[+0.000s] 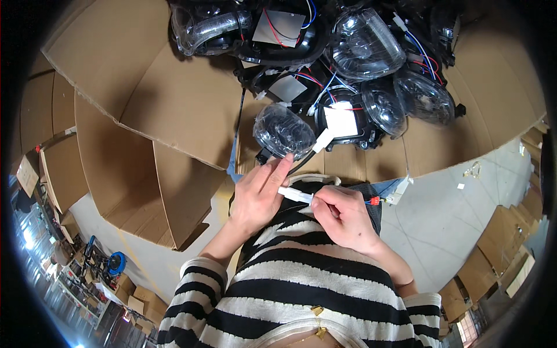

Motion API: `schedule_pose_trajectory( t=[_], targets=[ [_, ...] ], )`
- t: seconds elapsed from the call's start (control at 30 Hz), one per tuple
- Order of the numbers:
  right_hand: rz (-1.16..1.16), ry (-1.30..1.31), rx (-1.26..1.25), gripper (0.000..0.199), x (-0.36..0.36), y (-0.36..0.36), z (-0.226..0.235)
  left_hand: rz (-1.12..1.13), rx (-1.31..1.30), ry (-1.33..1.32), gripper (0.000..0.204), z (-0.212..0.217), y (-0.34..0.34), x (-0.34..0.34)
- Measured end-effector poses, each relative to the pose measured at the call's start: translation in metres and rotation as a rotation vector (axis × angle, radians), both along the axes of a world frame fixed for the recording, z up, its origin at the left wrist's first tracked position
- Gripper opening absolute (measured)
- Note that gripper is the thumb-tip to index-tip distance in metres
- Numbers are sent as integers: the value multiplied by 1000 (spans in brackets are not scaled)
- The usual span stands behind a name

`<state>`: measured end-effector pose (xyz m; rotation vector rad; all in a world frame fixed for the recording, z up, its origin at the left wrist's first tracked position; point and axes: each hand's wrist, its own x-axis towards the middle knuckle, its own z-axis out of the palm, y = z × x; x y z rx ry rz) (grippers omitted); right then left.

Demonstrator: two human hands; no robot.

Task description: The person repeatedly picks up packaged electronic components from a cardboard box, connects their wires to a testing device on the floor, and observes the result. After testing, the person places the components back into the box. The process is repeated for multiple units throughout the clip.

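My left hand (pixel 259 197) and my right hand (pixel 343 216) meet in front of my chest on a small white plug connector (pixel 294 194). Each hand pinches one end of it. A red and blue wire end (pixel 373 200) sticks out past my right hand. A black cable (pixel 301 163) runs from my hands up to a clear-lensed lamp unit (pixel 282 130) lying on the cardboard just above my left fingers. A second white connector (pixel 322 140) rests next to that lamp.
A heap of several black lamp units with clear lenses (pixel 365 46), white plates and red and blue wires fills a big open cardboard box (pixel 168 110). Grey floor (pixel 452 209) lies to the right. More cardboard boxes (pixel 58 168) stand at the left.
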<state>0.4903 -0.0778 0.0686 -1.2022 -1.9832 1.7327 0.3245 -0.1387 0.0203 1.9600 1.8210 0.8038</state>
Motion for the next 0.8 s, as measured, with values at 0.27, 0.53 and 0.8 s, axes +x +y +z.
schedule_pose_trajectory(
  t=[0.27,0.53,0.8],
  targets=[
    [38,10,127,6,1,-1,-7,-83,-151,-110,50,3,-4,-1],
    [-38,52,-130,7,36,18,0,35,-632,-940,12,3,-13,-23],
    [-13,94,-279,11,40,7,2,-60,-691,-913,24,13,-17,-31]
  ],
)
